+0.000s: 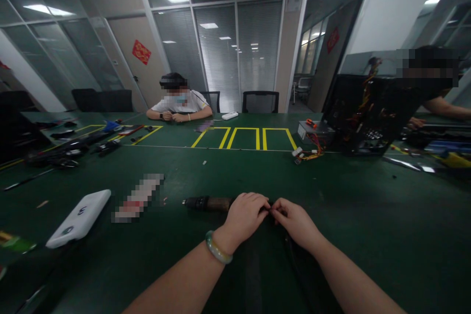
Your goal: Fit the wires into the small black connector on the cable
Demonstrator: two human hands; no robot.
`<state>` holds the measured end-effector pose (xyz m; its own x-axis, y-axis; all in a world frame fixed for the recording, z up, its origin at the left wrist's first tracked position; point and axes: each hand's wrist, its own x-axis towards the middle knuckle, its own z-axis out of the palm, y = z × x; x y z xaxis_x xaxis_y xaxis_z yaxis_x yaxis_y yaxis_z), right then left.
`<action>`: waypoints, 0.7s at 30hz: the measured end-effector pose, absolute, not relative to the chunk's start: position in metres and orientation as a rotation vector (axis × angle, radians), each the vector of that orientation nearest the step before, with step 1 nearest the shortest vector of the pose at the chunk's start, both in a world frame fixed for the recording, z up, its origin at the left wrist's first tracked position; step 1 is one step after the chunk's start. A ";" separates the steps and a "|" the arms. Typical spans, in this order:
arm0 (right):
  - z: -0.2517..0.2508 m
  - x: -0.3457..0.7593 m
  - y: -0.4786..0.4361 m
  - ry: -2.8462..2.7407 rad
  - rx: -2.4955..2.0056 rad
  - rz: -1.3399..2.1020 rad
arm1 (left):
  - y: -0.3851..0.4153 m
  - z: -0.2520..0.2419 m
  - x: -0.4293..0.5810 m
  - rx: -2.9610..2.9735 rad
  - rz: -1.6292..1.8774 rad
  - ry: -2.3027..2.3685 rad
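My L hand [245, 218] has the dark tool [208, 203] right beside it, w/ blurred item [138, 197] & white pwr bank [78, 212] further L in the way. R hand [296, 223] has open path over green mat [368, 216] up to cables [309, 151] & PC case [362, 115].

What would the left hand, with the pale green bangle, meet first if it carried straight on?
The right hand first: its fingertips sit against the left hand around a small dark item, though depth here is unclear.

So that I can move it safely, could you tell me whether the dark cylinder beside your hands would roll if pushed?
The dark cylinder probably would roll, lying round on its side on the green mat. It looks stiff, since it holds a straight line.
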<state>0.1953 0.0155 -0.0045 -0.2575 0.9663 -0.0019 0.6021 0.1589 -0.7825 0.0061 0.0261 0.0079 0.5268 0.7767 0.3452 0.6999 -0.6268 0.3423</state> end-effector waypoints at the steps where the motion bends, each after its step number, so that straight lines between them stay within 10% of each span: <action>1: -0.004 0.195 0.015 -1.923 -1.476 0.936 | 0.026 0.007 0.006 2.605 0.710 1.266; 21: -0.003 0.195 0.014 -1.843 -1.484 0.954 | 0.027 0.005 0.008 2.598 0.727 1.298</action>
